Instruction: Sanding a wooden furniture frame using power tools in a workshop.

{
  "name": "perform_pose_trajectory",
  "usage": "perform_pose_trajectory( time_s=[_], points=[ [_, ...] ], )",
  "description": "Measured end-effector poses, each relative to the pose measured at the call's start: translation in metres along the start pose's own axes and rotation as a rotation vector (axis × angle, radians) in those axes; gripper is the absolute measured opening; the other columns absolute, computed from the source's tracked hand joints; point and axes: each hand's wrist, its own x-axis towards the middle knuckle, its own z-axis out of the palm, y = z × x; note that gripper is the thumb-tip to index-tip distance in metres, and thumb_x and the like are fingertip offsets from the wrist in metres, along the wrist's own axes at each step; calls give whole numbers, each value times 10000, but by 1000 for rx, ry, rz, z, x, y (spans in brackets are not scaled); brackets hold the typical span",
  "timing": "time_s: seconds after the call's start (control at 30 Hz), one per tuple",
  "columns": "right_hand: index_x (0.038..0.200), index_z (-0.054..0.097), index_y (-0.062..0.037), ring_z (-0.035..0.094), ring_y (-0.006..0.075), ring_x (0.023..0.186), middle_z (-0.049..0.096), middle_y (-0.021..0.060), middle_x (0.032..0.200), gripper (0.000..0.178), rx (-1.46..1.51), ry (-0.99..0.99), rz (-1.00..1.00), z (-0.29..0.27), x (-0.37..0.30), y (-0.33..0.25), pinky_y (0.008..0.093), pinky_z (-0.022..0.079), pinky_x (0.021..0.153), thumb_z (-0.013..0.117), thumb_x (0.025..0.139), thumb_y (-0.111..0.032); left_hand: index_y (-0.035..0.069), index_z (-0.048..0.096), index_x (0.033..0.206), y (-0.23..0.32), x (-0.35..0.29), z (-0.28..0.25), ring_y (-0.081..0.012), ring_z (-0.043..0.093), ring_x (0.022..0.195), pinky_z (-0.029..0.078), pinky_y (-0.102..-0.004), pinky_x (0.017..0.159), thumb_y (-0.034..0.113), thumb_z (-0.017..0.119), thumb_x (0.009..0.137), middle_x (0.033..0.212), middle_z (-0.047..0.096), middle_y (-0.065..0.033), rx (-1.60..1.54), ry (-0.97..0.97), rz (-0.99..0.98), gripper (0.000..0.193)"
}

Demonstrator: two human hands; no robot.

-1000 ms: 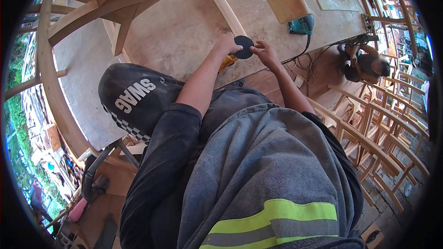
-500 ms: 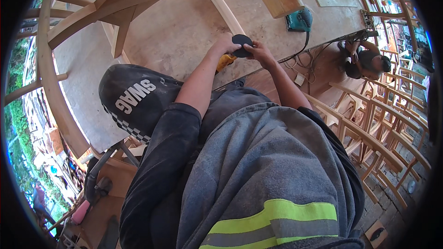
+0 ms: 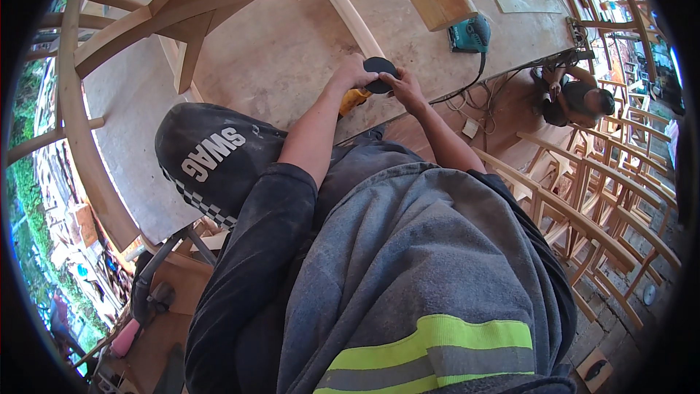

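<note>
The black sanding disc [image 3: 380, 73] sits between both hands, left hand [image 3: 353, 73] closed on the yellow tool [image 3: 354, 99] beneath, right hand [image 3: 405, 89] seemingly pinching the disc's rim.

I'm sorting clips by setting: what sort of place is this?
Most likely a furniture or woodworking workshop: unfinished wooden chair frames stand in rows, a teal power sander lies on the worn workbench, and both hands work a black sanding disc.
</note>
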Motion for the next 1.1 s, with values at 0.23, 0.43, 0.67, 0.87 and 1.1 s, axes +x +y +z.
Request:
perform_pose_trajectory(
  time_s=[0.23,0.43,0.67,0.87,1.1],
  points=[
    [1067,629,-15,630,87,692,684,35,858,328,-1,-20,26,-2,-1,-3,225,493,529,657,897,-294,-40,672,950,-2,0,6,-304,690,760,543,-383,701,332,767,710,837,682,-221,183,196,148,453],
    [1086,621,-25,634,83,727,686,36,883,359,77,-47,-5,-4,-3,-2,228,506,558,668,896,-327,-42,645,993,2,-3,-3,-265,700,708,570,-353,588,307,776,734,865,679,-215,-52,-37,-10,454],
    [1302,421,13,634,202,933,613,124,1107,670,-158,133,-147,-5,-9,0,304,533,723,745,825,-328,-53,618,1064,5,-11,-5,-270,706,704,595,-351,558,255,788,743,895,682,-202,-228,-40,10,476],
    [1420,269,14,387,393,1304,363,251,1414,1020,-569,163,-527,-1,-25,-2,427,339,1091,839,641,-315,-48,621,1068,5,-8,-4,-273,707,713,599,-357,587,246,776,758,916,684,-204,-186,-68,16,454],
    [1437,234,27,349,376,1353,330,264,1450,1085,-648,76,-470,-1,-27,-11,405,317,1114,857,618,-314,-53,630,1024,0,0,1,-278,706,712,592,-365,589,236,744,795,903,682,-214,-53,-62,39,386]
  ],
)
